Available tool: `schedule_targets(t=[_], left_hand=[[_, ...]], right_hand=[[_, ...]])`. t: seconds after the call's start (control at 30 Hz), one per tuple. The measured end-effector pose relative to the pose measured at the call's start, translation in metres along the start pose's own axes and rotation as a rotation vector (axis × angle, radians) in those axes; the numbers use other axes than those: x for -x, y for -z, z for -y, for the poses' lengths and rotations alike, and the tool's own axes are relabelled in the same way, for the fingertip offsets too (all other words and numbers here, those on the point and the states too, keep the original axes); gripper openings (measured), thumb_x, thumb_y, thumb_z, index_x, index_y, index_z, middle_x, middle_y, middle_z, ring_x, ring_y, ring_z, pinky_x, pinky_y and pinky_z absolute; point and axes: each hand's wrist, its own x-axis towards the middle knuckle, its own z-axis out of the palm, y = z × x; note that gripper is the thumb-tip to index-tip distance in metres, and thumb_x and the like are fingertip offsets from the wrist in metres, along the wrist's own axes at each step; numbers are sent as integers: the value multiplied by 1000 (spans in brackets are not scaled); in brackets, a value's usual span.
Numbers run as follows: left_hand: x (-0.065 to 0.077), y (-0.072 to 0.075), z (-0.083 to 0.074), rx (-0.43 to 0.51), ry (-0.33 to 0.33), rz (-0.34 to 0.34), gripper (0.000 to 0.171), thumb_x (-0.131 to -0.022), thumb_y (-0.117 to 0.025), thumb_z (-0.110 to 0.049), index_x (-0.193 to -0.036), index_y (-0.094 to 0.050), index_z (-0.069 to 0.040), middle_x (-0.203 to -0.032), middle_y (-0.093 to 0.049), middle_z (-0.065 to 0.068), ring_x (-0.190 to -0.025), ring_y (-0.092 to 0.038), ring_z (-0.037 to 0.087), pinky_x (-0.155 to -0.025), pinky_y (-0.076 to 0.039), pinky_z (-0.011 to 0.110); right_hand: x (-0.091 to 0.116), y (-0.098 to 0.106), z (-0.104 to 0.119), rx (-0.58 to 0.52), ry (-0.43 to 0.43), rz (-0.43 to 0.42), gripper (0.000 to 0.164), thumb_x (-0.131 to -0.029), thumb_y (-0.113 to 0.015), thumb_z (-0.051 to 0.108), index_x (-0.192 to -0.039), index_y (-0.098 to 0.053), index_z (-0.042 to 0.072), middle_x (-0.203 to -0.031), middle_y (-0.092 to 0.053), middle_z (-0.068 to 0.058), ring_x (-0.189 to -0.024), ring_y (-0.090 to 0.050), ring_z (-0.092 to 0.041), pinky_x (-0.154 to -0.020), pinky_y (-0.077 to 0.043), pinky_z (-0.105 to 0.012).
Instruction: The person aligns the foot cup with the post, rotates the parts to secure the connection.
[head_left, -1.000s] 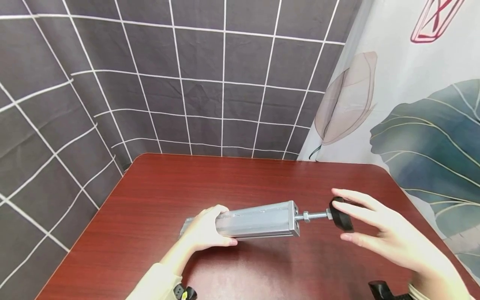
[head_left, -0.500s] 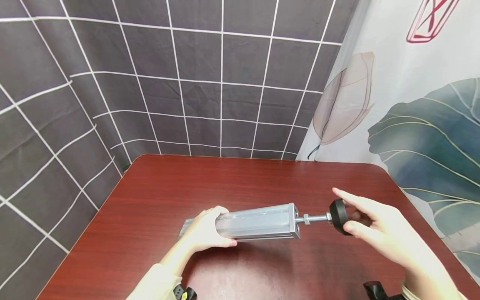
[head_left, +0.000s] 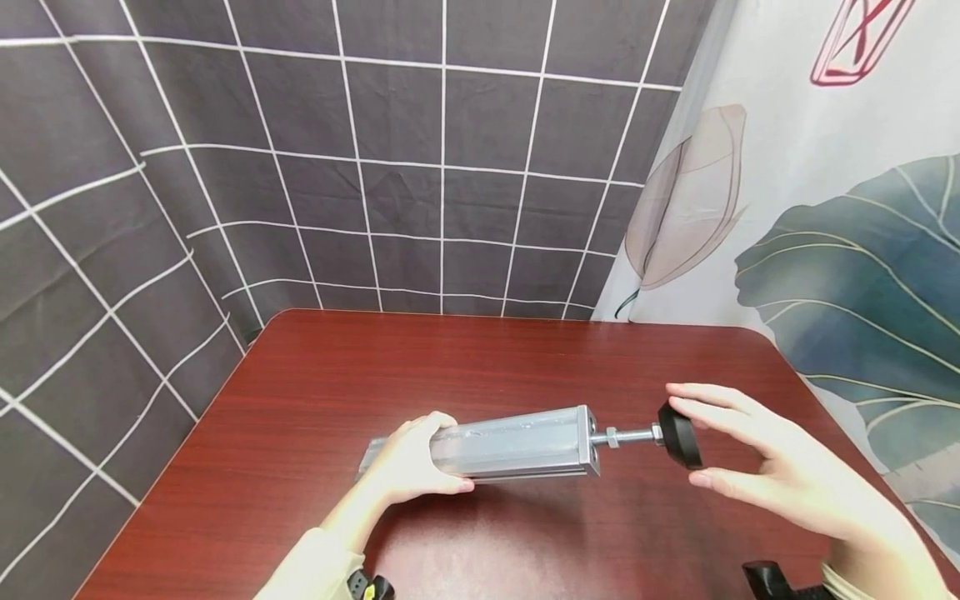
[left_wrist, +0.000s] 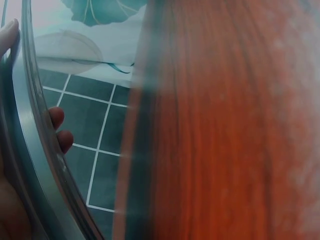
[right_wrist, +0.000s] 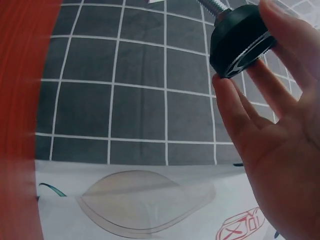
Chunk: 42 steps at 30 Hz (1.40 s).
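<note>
Grip of the left hand (head_left: pixel 405 462) wraps round a bar (head_left: pixel 517 443), thumb along its near side. Grip of the right hand (head_left: pixel 780 462) pinches a cap (head_left: pixel 681 437) loosely by its rim, fingers above and thumb below. Bar and cap are joined: the bar is long, squared and silver-grey, with a flat end plate; out of that plate runs a threaded rod (head_left: pixel 637 435) carrying a nut (head_left: pixel 612 437), and the black cap sits on its end, recessed on the outer face. The bar is held over the surface (head_left: pixel 450 358), towards the front; whether its left end touches I cannot tell. The surface is reddish brown with fine grain, glossy enough to carry a pale glare near the front, its back corners rounded. Grey cloth (head_left: pixel 480 200) with white grid lines, lightly creased, hangs behind it and down the left. White cloth (head_left: pixel 795 150) takes over at the right, printed with a pinkish leaf (head_left: pixel 690 208) and a big teal leaf (head_left: pixel 847 283). Half a second ago one right finger stood raised and the others were tucked behind the cap; now they reach forward over its rim. The bar looks unmoved.
</note>
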Motion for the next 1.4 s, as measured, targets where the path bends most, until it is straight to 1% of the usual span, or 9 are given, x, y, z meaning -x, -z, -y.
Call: schedule_targets(t=[0.2,0.4,0.53,0.63,0.73,0.83,0.97,1.3,1.4], left_hand=[[0,0,-1,10,18,6,68,-52,-86,-49,-107,-57,-20,-95,-60,-5,-91,-53,19,-78,-44,39],[-2,-1,1,2,23,8,68,-53,-85,-51,-107,-57,-20,-95,-60,-4,-91,-53,19,-78,-44,39],[-2,-1,0,4,21,6,69,-52,-85,-51,-107,-57,-19,-96,-60,-4,-91,-53,19,-78,-44,39],[-2,-1,0,10,16,2,69,-52,-85,-51,-107,-58,-19,-96,-60,-4,-91,-53,19,-78,-44,39],[-2,-2,0,11,11,-3,68,-52,-85,-50,-107,-58,-19,-96,-60,-5,-91,-53,19,-78,-44,38],[-1,-2,0,16,8,-7,68,-52,-86,-49,-106,-58,-19,-95,-60,-5,-90,-53,19,-77,-44,38],[0,-2,0,17,4,-7,68,-52,-86,-49,-106,-58,-19,-95,-60,-5,-90,-53,19,-77,-44,39],[0,-3,0,10,-5,6,67,-52,-85,-50,-105,-57,-20,-94,-60,-6,-92,-53,19,-78,-44,39],[0,-3,0,9,-1,9,66,-52,-85,-50,-105,-57,-21,-93,-59,-7,-91,-53,19,-77,-44,39]], right_hand=[[-2,-9,-1,-13,-170,-105,75,-60,-81,-5,-129,-55,7,-102,-60,9,-80,-54,-2,-66,-42,-12],[-3,-15,2,-12,-373,-123,59,-75,-72,-1,-129,-56,19,-81,-62,6,-70,-57,-3,-61,-42,-14],[-2,-11,2,-35,-299,-106,78,-67,-77,-2,-138,-46,12,-107,-62,10,-84,-58,-1,-70,-42,-11],[0,-6,1,-39,-203,-58,100,-56,-84,2,-143,-35,4,-135,-48,8,-99,-54,1,-78,-41,-10],[3,-4,-1,-14,-120,-15,108,-51,-88,6,-143,-32,-1,-146,-33,-5,-103,-51,2,-83,-38,-9],[5,-4,-2,-11,-39,-34,100,-51,-88,1,-138,-38,-5,-146,-29,-17,-103,-53,-1,-86,-37,-9],[7,-4,-3,-28,-29,-19,85,-54,-84,-6,-131,-49,-2,-141,-37,-12,-108,-52,-3,-87,-37,-10],[6,-12,-4,-57,-171,-105,75,-61,-79,-10,-130,-53,5,-100,-57,10,-79,-52,-4,-64,-41,-16],[7,-11,-4,-101,-210,-98,76,-65,-76,-9,-134,-49,5,-104,-59,10,-81,-54,-4,-64,-41,-15]])
